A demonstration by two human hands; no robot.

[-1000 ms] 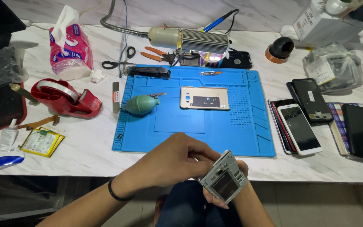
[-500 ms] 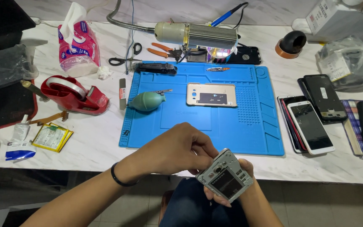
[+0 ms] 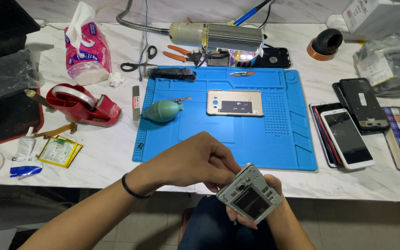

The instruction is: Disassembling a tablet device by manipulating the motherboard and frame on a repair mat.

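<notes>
The opened phone (image 3: 250, 199) shows bare silvery metal. The blue mat (image 3: 274, 134) looks matt and rubbery, the white desk (image 3: 107, 157) smooth marbled stone, the lamp head (image 3: 234, 39) ribbed metal.

The left hand (image 3: 195, 159) reaches in from the lower left, forearm angled up and to the right, a dark band round the wrist, fingers curled with the tips pinched together low on the right. The right hand (image 3: 260, 208) sits just below it, palm up, fingers cupped upward.
</notes>
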